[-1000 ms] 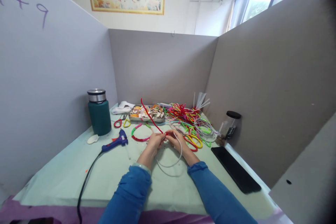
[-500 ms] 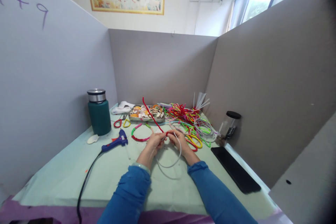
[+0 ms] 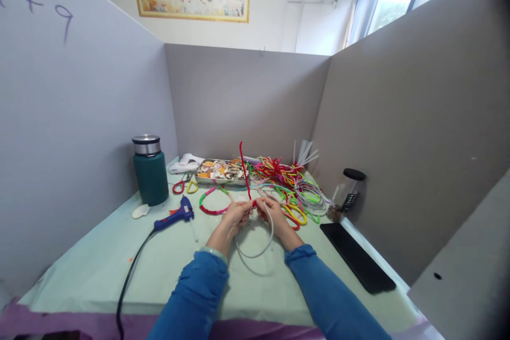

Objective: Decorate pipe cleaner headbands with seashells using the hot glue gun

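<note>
A grey wire loop (image 3: 263, 252) hangs between my two hands, its lower bend just above the table. My left hand (image 3: 237, 216) pinches the loop at its upper left. On the other side my right hand (image 3: 273, 213) has its fingers closed at the upper part, where red fuzzy material wraps the wire. The free end of a red pipe cleaner (image 3: 244, 172) sticks up from between the fingertips, nearly upright. Behind my left hand lies a ring wrapped in coloured pipe cleaners (image 3: 215, 212). Fingers hide the exact winding spot.
Left stand a blue glue gun (image 3: 175, 217) with its cord, a green thermos (image 3: 150, 178) and a white spoon (image 3: 141, 211). Scissors (image 3: 185, 187), a metal tray (image 3: 221, 183) of small pieces and heaped pipe cleaners (image 3: 279, 172) lie behind. A black phone (image 3: 356, 257) and a jar (image 3: 348, 194) are right.
The red pipe cleaner's free end has swung from leaning left to nearly upright. The wire loop has shifted slightly; both hands stay close together in the same place.
</note>
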### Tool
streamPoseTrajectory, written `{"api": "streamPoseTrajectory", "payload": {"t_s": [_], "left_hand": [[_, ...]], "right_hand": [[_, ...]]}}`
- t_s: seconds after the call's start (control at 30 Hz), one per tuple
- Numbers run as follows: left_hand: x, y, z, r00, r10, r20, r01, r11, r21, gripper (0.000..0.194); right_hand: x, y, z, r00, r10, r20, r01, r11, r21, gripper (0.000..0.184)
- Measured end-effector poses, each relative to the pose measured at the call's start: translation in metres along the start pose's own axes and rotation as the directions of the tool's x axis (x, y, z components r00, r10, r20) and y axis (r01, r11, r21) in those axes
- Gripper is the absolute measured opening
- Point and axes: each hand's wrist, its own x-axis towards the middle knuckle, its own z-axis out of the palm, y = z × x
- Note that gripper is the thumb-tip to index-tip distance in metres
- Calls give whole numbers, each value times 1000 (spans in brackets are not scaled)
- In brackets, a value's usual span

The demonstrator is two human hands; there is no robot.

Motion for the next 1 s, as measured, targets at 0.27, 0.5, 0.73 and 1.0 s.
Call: {"api": "streamPoseTrajectory", "payload": {"t_s": [0.27,0.5,0.73,1.0], "left_hand": [[-2,-3,2,990,-56,131,44,995,89,47],[-4,-2,4,985,-37,167,14,991,134,45],[-6,0,6,993,84,84,-91,992,86,45],[-5,2,8,977,210,34,-212,976,46,34]], "right_hand": [[6,10,0,997,80,-10,-80,997,-6,44],[7,14,-2,997,53,-59,-48,996,74,38],[9,17,-3,996,36,-86,-34,999,18,40],[4,9,-1,994,14,-109,-18,999,-29,42]]}}
